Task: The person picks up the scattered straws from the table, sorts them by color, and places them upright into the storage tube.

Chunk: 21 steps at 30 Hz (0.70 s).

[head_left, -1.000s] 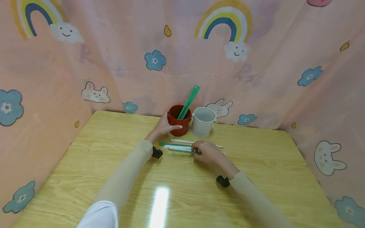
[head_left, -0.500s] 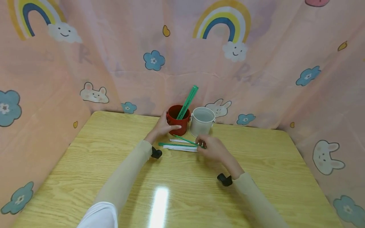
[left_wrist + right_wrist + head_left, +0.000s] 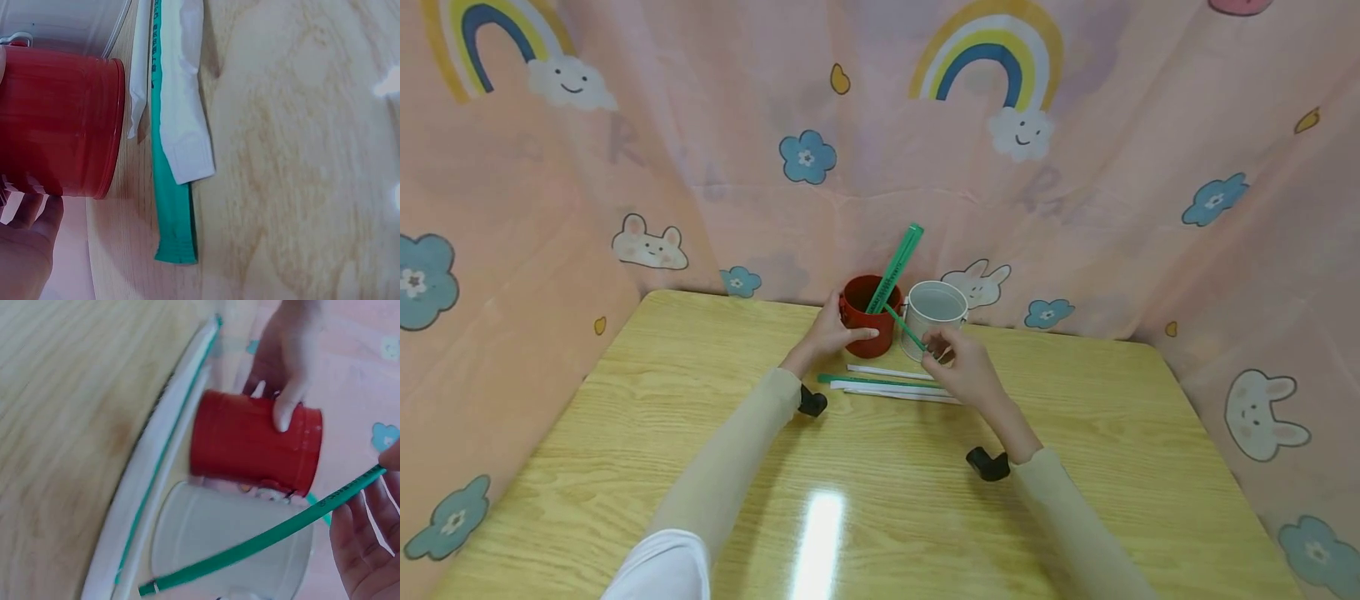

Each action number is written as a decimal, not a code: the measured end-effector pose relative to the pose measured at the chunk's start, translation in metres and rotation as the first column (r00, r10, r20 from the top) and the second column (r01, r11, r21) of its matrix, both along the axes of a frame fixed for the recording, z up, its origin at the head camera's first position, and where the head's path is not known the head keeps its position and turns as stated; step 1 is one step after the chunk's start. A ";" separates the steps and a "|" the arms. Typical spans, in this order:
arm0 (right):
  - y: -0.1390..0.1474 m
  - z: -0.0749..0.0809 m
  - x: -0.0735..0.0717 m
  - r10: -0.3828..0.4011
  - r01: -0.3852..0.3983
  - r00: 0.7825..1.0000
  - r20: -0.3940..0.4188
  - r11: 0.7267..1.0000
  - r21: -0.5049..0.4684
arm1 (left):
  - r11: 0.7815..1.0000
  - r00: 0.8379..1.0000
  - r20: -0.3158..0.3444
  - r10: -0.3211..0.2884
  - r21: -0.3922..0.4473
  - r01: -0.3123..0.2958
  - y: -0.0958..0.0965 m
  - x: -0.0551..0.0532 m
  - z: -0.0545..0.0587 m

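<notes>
My left hand (image 3: 831,335) grips a small red bucket (image 3: 867,335), thumb across its front and fingers behind. Two or so long green paper-wrapped straws (image 3: 898,265) lean up out of it. To its right stands a white bucket (image 3: 917,337). Between thumb and fingers, my right hand (image 3: 967,372) pinches one end of another green wrapped straw (image 3: 250,549); its far end points at the red bucket's rim in the head view. On the table in front of the buckets lie several wrapped straws, white ones (image 3: 186,119) and a green one (image 3: 174,219) with a crimped end.
The wooden table (image 3: 737,517) backs onto a pink printed curtain (image 3: 715,133), which also runs along both sides. A black wrist-camera piece (image 3: 987,464) sits under the right wrist and another one (image 3: 812,402) under the left.
The right hand has lifted a green wrapped straw from the pile and swung its far end up and away toward the red bucket. The left hand stays on the bucket.
</notes>
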State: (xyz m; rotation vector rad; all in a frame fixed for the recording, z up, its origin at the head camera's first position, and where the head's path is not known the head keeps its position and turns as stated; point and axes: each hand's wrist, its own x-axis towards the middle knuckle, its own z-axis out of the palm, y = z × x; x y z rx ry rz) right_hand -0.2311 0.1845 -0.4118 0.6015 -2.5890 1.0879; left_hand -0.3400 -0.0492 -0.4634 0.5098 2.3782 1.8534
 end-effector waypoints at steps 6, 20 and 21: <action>-0.007 0.007 0.000 -0.026 0.023 0.999 -0.037 0.995 -0.096 | 1.000 0.999 0.026 -0.027 0.007 0.027 -0.002 0.008 0.013; -0.019 0.027 -0.016 -0.090 0.035 0.974 -0.210 0.968 -0.250 | 1.000 1.000 -0.001 -0.023 0.004 0.023 -0.002 0.001 0.002; -0.020 0.028 -0.017 -0.099 0.043 0.973 -0.209 0.966 -0.256 | 1.000 1.000 0.001 -0.027 0.013 0.027 -0.003 0.003 0.005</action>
